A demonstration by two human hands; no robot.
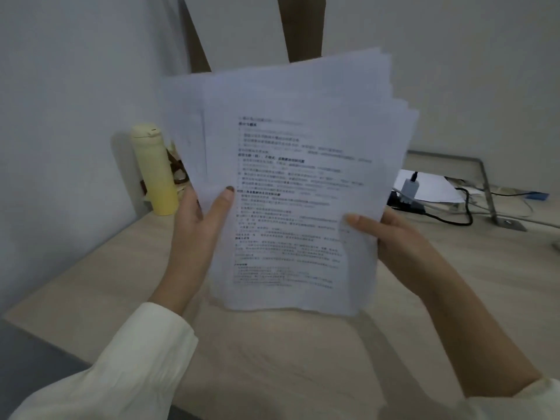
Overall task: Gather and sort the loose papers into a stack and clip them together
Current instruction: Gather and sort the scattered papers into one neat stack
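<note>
Papers [303,183], fanned unevenly, were pinched by left hand [197,225] and right hand [391,237] above the surface [272,359]; squaring seemed next.

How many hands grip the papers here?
2: the left hand pinches the left edge of the fanned white printed papers, the right hand the right edge.

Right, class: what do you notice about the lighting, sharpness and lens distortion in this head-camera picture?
Head view: dim, flat light, no glare; print on the papers is too soft to read, and their lower edge smears with motion blur. Head view: the yellow bottle throws a soft shadow on the wall to its left; the sleeve swells toward the corner, likely wide-angle stretch.
</note>
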